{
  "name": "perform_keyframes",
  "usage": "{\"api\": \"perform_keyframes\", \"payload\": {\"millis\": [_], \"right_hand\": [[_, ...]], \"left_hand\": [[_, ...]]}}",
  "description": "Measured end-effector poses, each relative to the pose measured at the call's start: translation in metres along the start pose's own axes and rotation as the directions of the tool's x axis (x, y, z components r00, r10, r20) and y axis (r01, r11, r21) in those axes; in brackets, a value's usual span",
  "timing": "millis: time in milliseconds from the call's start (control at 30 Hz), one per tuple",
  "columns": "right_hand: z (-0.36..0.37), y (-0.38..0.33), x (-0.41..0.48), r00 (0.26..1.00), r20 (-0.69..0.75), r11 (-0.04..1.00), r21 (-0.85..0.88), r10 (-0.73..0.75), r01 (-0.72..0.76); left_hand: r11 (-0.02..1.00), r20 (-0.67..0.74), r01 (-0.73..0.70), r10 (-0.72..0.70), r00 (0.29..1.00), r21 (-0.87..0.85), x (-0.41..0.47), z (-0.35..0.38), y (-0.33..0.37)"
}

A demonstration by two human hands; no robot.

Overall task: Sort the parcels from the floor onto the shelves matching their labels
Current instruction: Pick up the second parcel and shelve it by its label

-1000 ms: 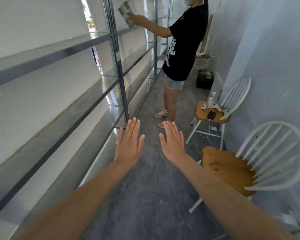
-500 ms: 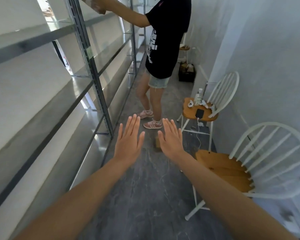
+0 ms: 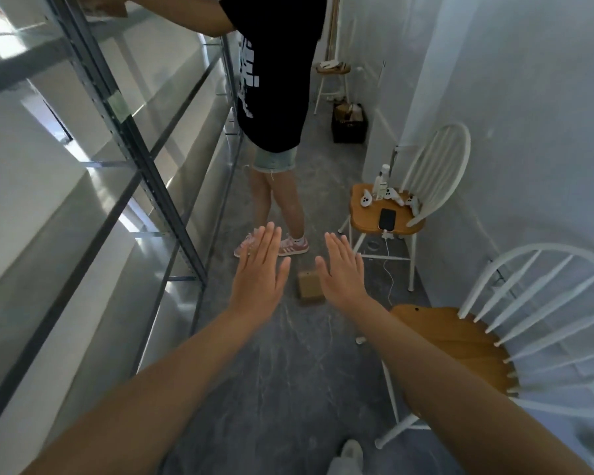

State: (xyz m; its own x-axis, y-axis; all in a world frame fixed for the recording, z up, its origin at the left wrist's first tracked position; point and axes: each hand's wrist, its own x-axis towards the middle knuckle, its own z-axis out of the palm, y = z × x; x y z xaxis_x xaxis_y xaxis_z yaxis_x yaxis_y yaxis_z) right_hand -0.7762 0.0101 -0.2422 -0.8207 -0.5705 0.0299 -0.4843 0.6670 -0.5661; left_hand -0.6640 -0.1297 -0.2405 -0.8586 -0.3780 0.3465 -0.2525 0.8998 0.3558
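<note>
Shelving (image 3: 124, 132) fills everything left of the parcel (image 3: 310, 289): grey metal uprights, long steel decks, several levels. Floor (image 3: 288, 389) is dark grey and marbled. The parcel, a small brown cardboard box, lies flat on it in the aisle. Second person (image 3: 275, 80) stands beyond the parcel in a black printed T-shirt, denim shorts and pink trainers. One of their arms reaches left onto an upper shelf level, where something brown shows at the frame edge, too cropped to name. Near chair (image 3: 460, 337), white spindle back and wooden seat, sits right of the parcel, closer to me. Far chair (image 3: 364, 221), same type, is right of the parcel and beyond it, by the wall. My left hand (image 3: 259, 269) is just left of the parcel in view and my right hand (image 3: 343, 272) just right of it. Both are flat, palms down, fingers straight and pressed together, holding nothing. Right thumb overlaps the parcel's edge in view; I cannot tell contact. Black crate (image 3: 348, 126) is well beyond the parcel by the wall, with a stool (image 3: 333, 68) behind it. My pale shoe (image 3: 352, 454) shows on my side of the parcel. On the far chair's seat are a dark phone (image 3: 387, 218) with a white cable (image 3: 389, 275) hanging down, a white bottle (image 3: 382, 181) and white controllers (image 3: 367, 200).
</note>
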Motion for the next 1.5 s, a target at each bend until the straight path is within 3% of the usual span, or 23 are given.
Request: {"api": "perform_keyframes", "payload": {"millis": [367,733,1100,1500], "right_hand": [[-0.041,0.054,0.121,0.997,0.021,0.997,-0.003,-0.075,0.075],[-0.034,0.091,0.192,0.990,0.110,0.996,-0.019,-0.086,0.089],[0.009,0.097,0.272,0.987,0.153,0.998,-0.022,-0.058,0.062],[0.062,0.101,0.411,0.982,0.156,0.994,-0.023,0.107,-0.105]], "left_hand": [[0.999,0.006,0.035,-0.035,0.999,0.002,0.111,0.064,0.031],[0.996,0.034,0.088,-0.088,0.996,0.012,0.167,0.108,0.034],[0.991,0.086,0.120,-0.115,0.990,-0.058,0.237,0.158,-0.018],[0.986,0.197,0.077,-0.047,0.979,-0.147,0.358,0.224,-0.099]]}}
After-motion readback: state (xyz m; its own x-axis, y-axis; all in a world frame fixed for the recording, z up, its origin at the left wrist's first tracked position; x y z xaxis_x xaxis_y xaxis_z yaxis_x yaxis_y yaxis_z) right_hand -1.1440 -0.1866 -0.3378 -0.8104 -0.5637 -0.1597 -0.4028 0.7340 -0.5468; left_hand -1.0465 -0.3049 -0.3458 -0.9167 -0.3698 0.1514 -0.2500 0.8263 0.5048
